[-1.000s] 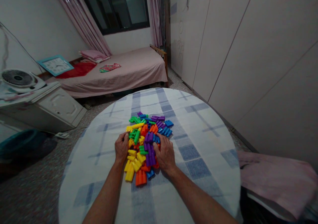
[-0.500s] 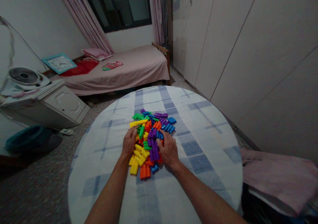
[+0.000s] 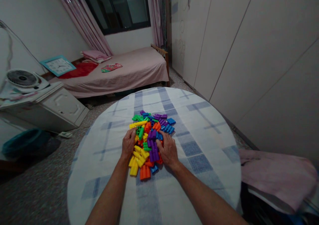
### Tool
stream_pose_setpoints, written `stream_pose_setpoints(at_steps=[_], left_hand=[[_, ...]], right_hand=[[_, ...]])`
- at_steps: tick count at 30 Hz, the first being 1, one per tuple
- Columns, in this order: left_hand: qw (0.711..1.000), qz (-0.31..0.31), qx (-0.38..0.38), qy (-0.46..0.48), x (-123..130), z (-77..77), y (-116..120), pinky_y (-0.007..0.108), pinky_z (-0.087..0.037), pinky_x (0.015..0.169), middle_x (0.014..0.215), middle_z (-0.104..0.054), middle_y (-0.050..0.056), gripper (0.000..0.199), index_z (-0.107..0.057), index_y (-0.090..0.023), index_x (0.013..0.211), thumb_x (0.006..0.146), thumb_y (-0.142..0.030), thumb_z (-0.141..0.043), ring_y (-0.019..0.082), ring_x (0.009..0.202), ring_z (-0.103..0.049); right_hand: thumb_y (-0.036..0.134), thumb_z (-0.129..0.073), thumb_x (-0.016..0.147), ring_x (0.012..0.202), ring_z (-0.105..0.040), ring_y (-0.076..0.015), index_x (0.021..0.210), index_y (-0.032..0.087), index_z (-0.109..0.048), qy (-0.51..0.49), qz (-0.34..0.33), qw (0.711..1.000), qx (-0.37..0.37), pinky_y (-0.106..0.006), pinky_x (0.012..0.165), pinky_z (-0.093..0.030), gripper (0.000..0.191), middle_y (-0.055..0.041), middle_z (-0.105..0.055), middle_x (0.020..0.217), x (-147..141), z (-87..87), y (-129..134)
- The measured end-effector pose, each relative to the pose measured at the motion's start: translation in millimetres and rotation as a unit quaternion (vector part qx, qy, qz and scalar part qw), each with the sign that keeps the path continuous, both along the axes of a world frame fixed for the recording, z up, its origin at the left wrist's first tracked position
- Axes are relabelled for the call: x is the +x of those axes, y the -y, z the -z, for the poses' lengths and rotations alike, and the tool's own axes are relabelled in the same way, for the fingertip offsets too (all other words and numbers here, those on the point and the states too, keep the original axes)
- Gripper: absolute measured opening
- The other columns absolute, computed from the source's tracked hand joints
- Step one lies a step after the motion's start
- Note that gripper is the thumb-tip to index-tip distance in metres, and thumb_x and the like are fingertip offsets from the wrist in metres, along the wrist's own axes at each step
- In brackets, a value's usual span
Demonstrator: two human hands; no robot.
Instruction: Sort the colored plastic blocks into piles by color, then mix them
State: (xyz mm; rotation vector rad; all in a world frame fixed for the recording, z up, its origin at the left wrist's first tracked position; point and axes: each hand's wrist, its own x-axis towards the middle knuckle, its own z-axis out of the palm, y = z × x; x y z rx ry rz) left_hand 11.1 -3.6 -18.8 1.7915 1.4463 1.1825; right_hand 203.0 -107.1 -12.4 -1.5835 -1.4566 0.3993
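A heap of plastic building blocks shaped like joined tubes lies on the round table (image 3: pixel 99 171), which has a white and blue checked cloth. Yellow blocks (image 3: pixel 139 157) are at its near left, purple blocks (image 3: pixel 154 148) in the middle, green blocks (image 3: pixel 137 118) and blue blocks (image 3: pixel 168 128) farther back, and an orange block (image 3: pixel 145 173) nearest me. My left hand (image 3: pixel 128 143) rests against the heap's left side, fingers loosely bent and partly hidden by the blocks. My right hand (image 3: pixel 168 148) lies along the right side, thumb apart from the fingers, touching purple and blue blocks. Neither hand lifts a block.
Beyond the table stands a bed (image 3: pixel 124 72) with a blue-framed clock (image 3: pixel 58 65) on it. A fan (image 3: pixel 22 78) sits on a white cabinet (image 3: pixel 62 107) at left. A wardrobe (image 3: pixel 211 45) lines the right, and a pink cloth (image 3: pixel 276 175) covers something beside the table.
The view has shifted very slightly. Both hands and the blocks keep the same places relative to each other.
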Motion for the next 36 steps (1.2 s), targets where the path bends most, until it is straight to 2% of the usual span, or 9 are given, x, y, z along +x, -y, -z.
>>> stream_pose_setpoints(at_steps=[9,14,17,22,24,28,31,36], left_hand=[[1.000,-0.008,0.014,-0.007,-3,7.3,-5,0.036,-0.041,0.102,0.115,-0.066,0.011,0.045,-0.065,-0.014,0.108,0.090,-0.046,-0.039,0.022,0.112,-0.058],[0.999,-0.032,0.017,-0.009,-4,7.0,-3,0.038,-0.043,0.100,0.116,-0.066,0.012,0.047,-0.062,-0.014,0.112,0.091,-0.045,-0.035,0.022,0.110,-0.059],[1.000,-0.017,0.013,-0.005,-4,4.7,-3,0.038,-0.042,0.101,0.117,-0.066,0.012,0.047,-0.062,-0.014,0.112,0.092,-0.046,-0.035,0.022,0.112,-0.058],[0.998,0.042,0.018,-0.050,16,-11.1,-6,0.038,-0.043,0.101,0.114,-0.066,0.012,0.046,-0.063,-0.014,0.110,0.095,-0.043,-0.030,0.021,0.110,-0.060],[0.993,0.045,0.031,-0.107,30,-20.5,-3,0.040,-0.042,0.101,0.111,-0.067,0.013,0.040,-0.064,-0.014,0.109,0.093,-0.040,-0.037,0.022,0.108,-0.060],[0.979,0.051,0.099,-0.171,47,-34.7,16,0.044,-0.035,0.108,0.120,-0.064,0.012,0.036,-0.064,-0.017,0.114,0.091,-0.038,-0.047,0.023,0.117,-0.055],[0.982,0.046,0.124,-0.135,40,-34.1,32,0.042,-0.033,0.110,0.124,-0.062,0.010,0.035,-0.067,-0.019,0.110,0.092,-0.039,-0.045,0.022,0.122,-0.051],[0.994,-0.060,0.090,0.011,9,-14.1,40,0.038,-0.035,0.110,0.127,-0.059,0.011,0.042,-0.065,-0.018,0.111,0.093,-0.043,-0.038,0.020,0.124,-0.050]], right_hand=[[0.035,-0.044,0.094,0.114,-0.054,-0.0223,0.128,0.019,-0.052,0.001,0.002,1.000,-0.005,-0.039,0.098,-0.037,0.039,-0.0093,-0.061,0.122,0,0.7,-1],[0.036,-0.041,0.094,0.116,-0.053,-0.0228,0.129,0.018,-0.051,-0.013,-0.001,1.000,-0.001,-0.041,0.100,-0.037,0.040,-0.0097,-0.061,0.123,0,1.9,-2],[0.038,-0.037,0.095,0.119,-0.052,-0.0229,0.131,0.017,-0.050,-0.036,0.002,0.999,0.006,-0.041,0.101,-0.037,0.043,-0.0101,-0.059,0.127,1,2.4,-2],[0.041,-0.034,0.095,0.119,-0.053,-0.0242,0.130,0.016,-0.051,-0.053,0.010,0.999,0.005,-0.042,0.101,-0.038,0.046,-0.0115,-0.059,0.129,1,2.2,-3],[0.042,-0.035,0.094,0.118,-0.054,-0.0247,0.129,0.016,-0.052,-0.054,0.017,0.998,0.011,-0.043,0.101,-0.039,0.046,-0.0119,-0.059,0.128,1,2.3,-4],[0.042,-0.035,0.093,0.115,-0.056,-0.0247,0.127,0.017,-0.054,-0.067,0.029,0.997,0.025,-0.043,0.101,-0.040,0.046,-0.0121,-0.060,0.126,2,2.7,-4],[0.042,-0.036,0.093,0.115,-0.056,-0.0247,0.127,0.018,-0.054,-0.065,0.027,0.997,0.029,-0.042,0.101,-0.040,0.045,-0.0116,-0.060,0.126,3,2.7,-4],[0.038,-0.037,0.093,0.117,-0.055,-0.0233,0.128,0.019,-0.053,-0.070,0.024,0.997,0.034,-0.041,0.101,-0.040,0.043,-0.0106,-0.059,0.128,2,3.3,-5]])
